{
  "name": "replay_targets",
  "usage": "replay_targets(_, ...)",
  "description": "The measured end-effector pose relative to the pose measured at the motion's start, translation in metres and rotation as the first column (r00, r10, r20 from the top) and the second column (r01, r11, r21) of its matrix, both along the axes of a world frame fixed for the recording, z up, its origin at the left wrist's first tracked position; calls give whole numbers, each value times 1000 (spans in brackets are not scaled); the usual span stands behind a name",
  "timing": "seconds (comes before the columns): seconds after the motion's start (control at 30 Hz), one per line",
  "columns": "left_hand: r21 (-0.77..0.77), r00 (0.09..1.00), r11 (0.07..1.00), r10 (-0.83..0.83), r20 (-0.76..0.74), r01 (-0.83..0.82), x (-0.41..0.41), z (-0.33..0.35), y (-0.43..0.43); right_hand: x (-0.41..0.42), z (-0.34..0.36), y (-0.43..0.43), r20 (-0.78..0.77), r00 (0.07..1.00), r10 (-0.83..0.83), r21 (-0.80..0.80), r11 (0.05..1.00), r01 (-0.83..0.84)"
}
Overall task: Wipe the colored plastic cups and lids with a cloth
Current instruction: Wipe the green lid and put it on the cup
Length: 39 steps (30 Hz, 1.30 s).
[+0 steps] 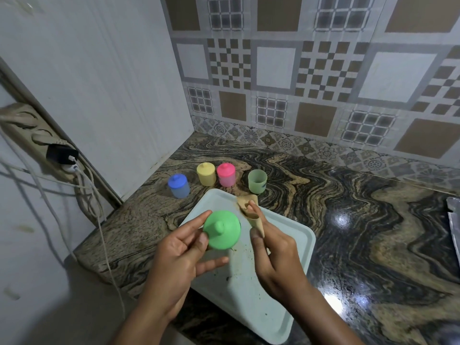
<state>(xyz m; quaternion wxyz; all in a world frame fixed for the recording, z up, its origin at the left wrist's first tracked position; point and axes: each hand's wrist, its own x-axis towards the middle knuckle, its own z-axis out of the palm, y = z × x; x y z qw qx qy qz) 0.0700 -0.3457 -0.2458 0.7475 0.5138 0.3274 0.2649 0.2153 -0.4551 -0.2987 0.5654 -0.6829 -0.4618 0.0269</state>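
1. Right now the lid (222, 230), a green one, sits in the left hand (179, 255), just beside the right hand (276, 257) and a little apart from it, knob toward the camera.
2. The cloth (251, 212), tan and rolled thin, is pinched in the right hand and stands up past its fingertips, close to the lid's right edge.
3. Both hands are raised over a pale tray (286, 245) on the surface (348, 195).
4. Beyond the hands stand a green cup (257, 181) without a lid and, left of it, pink (226, 175), yellow (206, 174) and blue (178, 186) cups with lids on.
5. The left thumb lies by the knob, the index finger curls over the rim, and the other fingers reach under.
6. The right thumb and fingers close on the cloth.
7. The lid's underside is hidden, the right hand covers the cloth's lower end, and whether cloth and lid touch is unclear.
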Motion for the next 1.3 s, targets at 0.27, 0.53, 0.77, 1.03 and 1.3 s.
replay_targets(0.27,22,991,994,107,-84,-105,3,-4,2,-32,5,-9,-230,965,124,36,992,-118)
replay_targets(0.53,51,990,990,131,-53,-128,7,-3,-10,-26,13,-10,-99,984,148,59,988,-143)
replay_targets(0.77,93,992,991,103,-77,-96,7,3,-6,-27,1,-4,178,964,198,10,979,-203)
replay_targets(1.03,67,998,998,11,-60,-7,1,2,-9,-6,6,5,166,977,131,-6,991,-132)
replay_targets(1.3,-8,997,998,61,-36,-61,-1,-4,-1,-11,9,-10,-385,912,143,8,988,-152)
